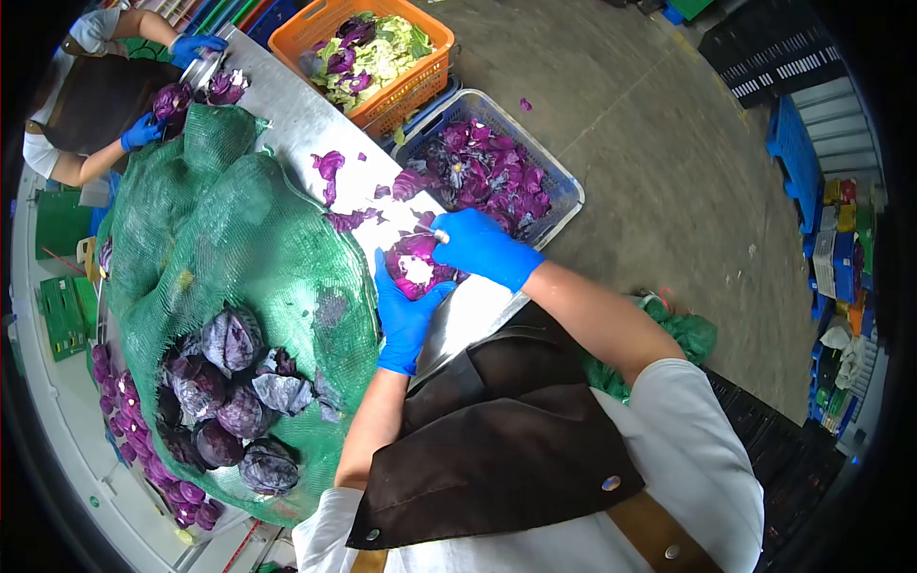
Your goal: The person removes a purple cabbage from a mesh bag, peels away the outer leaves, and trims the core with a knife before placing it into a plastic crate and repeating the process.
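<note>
My left hand [405,320], in a blue glove, grips a red cabbage [415,267] from its near side, with the pale cut stem end facing up. My right hand [489,252], also blue-gloved, is closed at the cabbage's upper right around a small knife [440,236]; only a short bit of it shows, and most of the blade is hidden. Both hands are over the near end of a metal table [296,119]. Loose purple leaves [330,167] and scraps lie on the metal beyond the cabbage.
Left of my hands, a green mesh sack [229,220] spills whole red cabbages [244,411]. A grey crate [570,196] of purple leaves and an orange crate [441,48] of trimmings stand beyond the table. At upper left, a co-worker's blue-gloved hand [143,132] is near another cabbage [172,100].
</note>
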Available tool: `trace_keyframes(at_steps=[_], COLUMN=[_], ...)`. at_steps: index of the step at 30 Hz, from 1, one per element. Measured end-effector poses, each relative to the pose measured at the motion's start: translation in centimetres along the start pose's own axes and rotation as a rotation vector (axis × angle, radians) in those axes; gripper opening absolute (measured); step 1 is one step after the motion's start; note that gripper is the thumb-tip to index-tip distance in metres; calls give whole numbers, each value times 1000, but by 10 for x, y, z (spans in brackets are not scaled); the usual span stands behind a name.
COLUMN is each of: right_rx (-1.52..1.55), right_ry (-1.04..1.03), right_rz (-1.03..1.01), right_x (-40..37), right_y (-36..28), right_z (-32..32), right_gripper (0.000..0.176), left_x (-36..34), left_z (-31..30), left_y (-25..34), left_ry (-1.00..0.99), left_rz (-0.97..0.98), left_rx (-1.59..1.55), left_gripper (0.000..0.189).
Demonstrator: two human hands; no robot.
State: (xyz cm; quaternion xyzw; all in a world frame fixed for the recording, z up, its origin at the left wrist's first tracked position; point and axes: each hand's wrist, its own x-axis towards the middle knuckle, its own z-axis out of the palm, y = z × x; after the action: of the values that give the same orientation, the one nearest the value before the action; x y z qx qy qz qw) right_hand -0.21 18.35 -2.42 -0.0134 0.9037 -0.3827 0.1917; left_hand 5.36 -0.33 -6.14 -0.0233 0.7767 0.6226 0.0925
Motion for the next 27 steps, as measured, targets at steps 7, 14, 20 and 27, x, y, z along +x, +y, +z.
trace_keyframes(at_steps=[7,14,20,27], right_rx=[77,184,724,675], right_ry=[142,335,44,91], right_rz=[26,2,36,115], right_x=[6,-33,-36,-27], right_y=[70,11,-22,-17], right_z=[24,2,26,34], right_gripper=[27,67,77,61], left_x=[7,6,8,14], left_z=[-34,-36,-23,-12], left_y=[-3,2,-5,13], left_ry=[-18,46,82,114], left_rz=[-204,-283,-295,-282], left_rx=[-318,-847,-829,-658], left_gripper=[88,57,55,56])
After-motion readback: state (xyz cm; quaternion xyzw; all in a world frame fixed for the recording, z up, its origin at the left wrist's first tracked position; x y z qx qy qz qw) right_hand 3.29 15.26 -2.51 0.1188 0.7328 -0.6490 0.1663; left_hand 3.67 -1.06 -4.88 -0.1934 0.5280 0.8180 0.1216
